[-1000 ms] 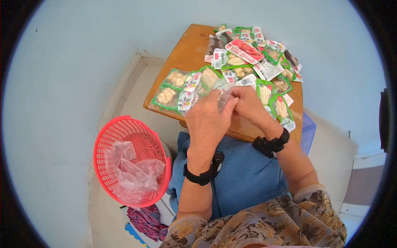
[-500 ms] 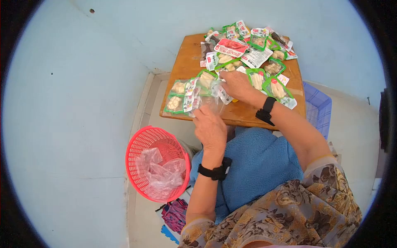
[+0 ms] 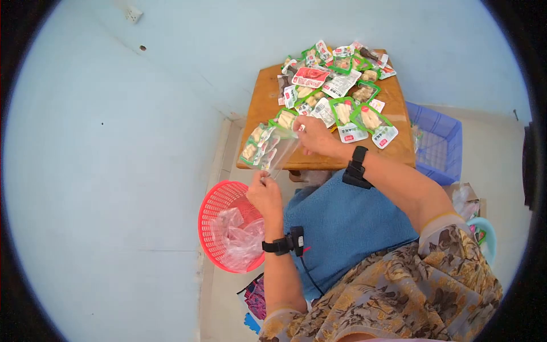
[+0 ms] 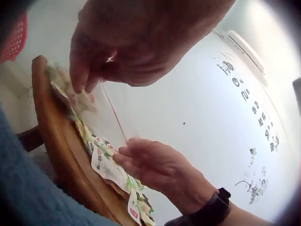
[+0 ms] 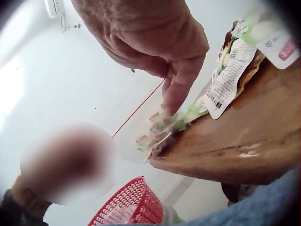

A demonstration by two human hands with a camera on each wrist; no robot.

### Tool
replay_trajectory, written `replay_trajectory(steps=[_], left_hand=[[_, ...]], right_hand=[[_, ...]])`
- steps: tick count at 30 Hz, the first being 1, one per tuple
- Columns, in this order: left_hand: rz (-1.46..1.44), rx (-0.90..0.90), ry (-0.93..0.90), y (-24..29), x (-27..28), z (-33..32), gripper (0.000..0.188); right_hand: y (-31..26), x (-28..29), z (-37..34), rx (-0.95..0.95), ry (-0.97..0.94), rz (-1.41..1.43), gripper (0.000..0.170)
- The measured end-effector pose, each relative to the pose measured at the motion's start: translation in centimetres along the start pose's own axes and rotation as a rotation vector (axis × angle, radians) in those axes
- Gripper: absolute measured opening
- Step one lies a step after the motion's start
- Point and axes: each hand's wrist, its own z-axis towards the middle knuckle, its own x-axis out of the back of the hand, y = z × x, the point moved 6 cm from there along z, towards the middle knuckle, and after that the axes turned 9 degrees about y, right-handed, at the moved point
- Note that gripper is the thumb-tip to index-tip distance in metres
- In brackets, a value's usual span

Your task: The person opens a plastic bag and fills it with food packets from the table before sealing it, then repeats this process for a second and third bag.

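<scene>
A clear zip bag [image 3: 280, 155] with food packets [image 3: 250, 149] inside lies over the table's left front corner. My left hand [image 3: 265, 196] pinches one end of its mouth at the front edge. At the other end, my right hand [image 3: 319, 138] pinches the same edge between thumb and fingers. A thin red zip line [image 4: 114, 110] runs straight between the two hands in the left wrist view. In the right wrist view, the left hand [image 5: 70, 162] is a blur, and packets show below the right fingertips.
Several green-edged food packets [image 3: 344, 111] are heaped on the wooden table [image 3: 393, 122]. A red basket [image 3: 209, 231] holding clear plastic bags stands on the floor at left. A blue crate [image 3: 450, 154] stands right of the table, a light-blue tub [image 3: 489, 233] nearer me.
From close together over the bag, my hands have moved apart, and its mouth edge is now stretched between them. The head view has shifted, so the table and basket appear elsewhere in it.
</scene>
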Motion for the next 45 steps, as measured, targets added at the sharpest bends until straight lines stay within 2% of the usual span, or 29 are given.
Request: replay_trajectory(steps=[1,3,4,6,9,11,14,21,22,24,25,26,28,30,32,33,35,39,41,42,44,45], left_hand=[[0.001,-0.011,-0.001,0.3,1.0,0.5,0.015],[-0.309,0.266,-0.11,0.1,2.1,2.0,0.018],[-0.308,0.252,-0.112,1.2,3.2,3.2,0.018],[-0.407,0.315,-0.04,3.0,6.2,5.3,0.021],[-0.477,0.278,-0.021,6.7,10.5,7.1,0.021],[-0.493,0.23,-0.032,9.1,13.2,6.7,0.019],[-0.512,0.195,-0.097,12.5,16.0,4.8,0.017],[-0.675,0.365,-0.35,13.7,15.2,-3.0,0.015],[-0.679,0.381,-0.342,13.8,15.5,-4.4,0.015],[-0.682,0.304,-0.515,14.5,15.5,-7.8,0.017],[-0.684,0.325,-0.508,14.4,15.3,-8.8,0.017],[-0.684,0.385,-0.548,14.1,14.9,-9.9,0.017],[-0.684,0.471,-0.581,13.4,14.5,-11.4,0.017],[-0.714,0.533,-0.614,12.4,13.8,-12.5,0.016],[-0.685,0.574,-0.625,12.1,13.8,-13.0,0.016],[-0.676,0.548,-0.59,12.5,14.1,-12.9,0.016],[-0.671,0.516,-0.525,12.9,14.3,-12.7,0.016],[-0.725,0.494,-0.457,12.9,14.4,-12.3,0.015],[-0.736,0.479,-0.406,12.4,14.2,-12.2,0.014],[-0.75,0.458,-0.356,12.2,14.3,-12.1,0.013],[-0.763,0.451,-0.342,11.8,14.5,-11.9,0.012],[-0.778,0.443,-0.33,11.8,14.7,-11.7,0.012]], right_hand=[[-0.4,-0.2,-0.2,0.002,0.007,0.008,0.017],[-1.8,-0.6,-0.2,0.07,-0.036,0.089,0.022],[-2.7,-0.6,-0.2,0.076,-0.027,0.098,0.022],[-5.7,-0.7,-0.7,0.323,0.028,0.115,0.023],[-10.0,0.9,-2.8,0.321,-0.069,0.176,0.021],[-12.9,2.7,-5.0,0.271,-0.19,0.172,0.02],[-15.5,5.5,-8.9,0.249,-0.27,0.119,0.02],[-14.6,11.9,-16.1,0.154,-0.364,0.137,0.017],[-14.4,12.8,-17.4,0.184,-0.348,0.037,0.016],[-13.7,14.5,-19.8,0.267,-0.29,-0.125,0.015],[-13.1,15.3,-21.0,0.306,-0.252,-0.185,0.015],[-12.1,15.6,-22.0,0.295,-0.272,-0.193,0.015],[-9.9,16.5,-23.3,0.097,-0.29,-0.003,0.012],[-8.4,16.6,-23.8,0.126,-0.321,-0.066,0.014],[-8.4,16.6,-24.4,0.351,-0.288,-0.196,0.014],[-8.0,16.3,-24.5,0.319,-0.307,-0.195,0.014],[-9.1,16.3,-24.4,0.577,-0.164,-0.307,0.013],[-9.5,15.9,-23.5,0.627,-0.17,-0.256,0.011],[-10.2,15.7,-23.2,0.745,-0.173,-0.233,0.011],[-9.8,15.6,-22.9,0.744,-0.177,-0.231,0.011],[-8.2,15.3,-22.4,0.578,-0.265,0.035,0.01],[-8.2,15.2,-22.5,0.577,-0.265,0.035,0.01]])
